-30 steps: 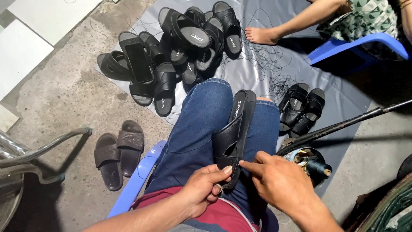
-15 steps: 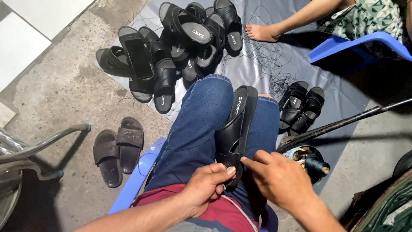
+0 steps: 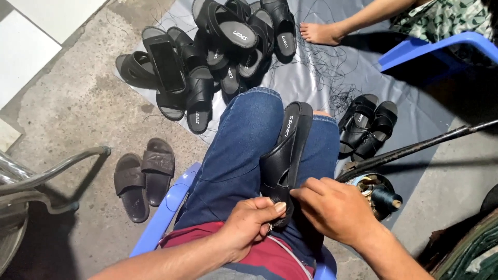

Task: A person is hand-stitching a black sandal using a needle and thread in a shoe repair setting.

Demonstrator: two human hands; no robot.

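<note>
A black sandal lies lengthwise between my thighs, on my blue jeans. My left hand pinches the sandal's near end with thumb and fingers. My right hand grips the same end from the right, its fingertips pressed against the sole edge. Both hands nearly touch each other. What lies under the fingers is hidden.
A pile of black sandals lies on a grey sheet, a phone on one. Another pair sits right, brown slides left. Another person's foot, a blue stool, a thread spool, a dark rod.
My hands stay on the sandal's near end, with only small shifts of the fingers. The view has tilted slightly.
</note>
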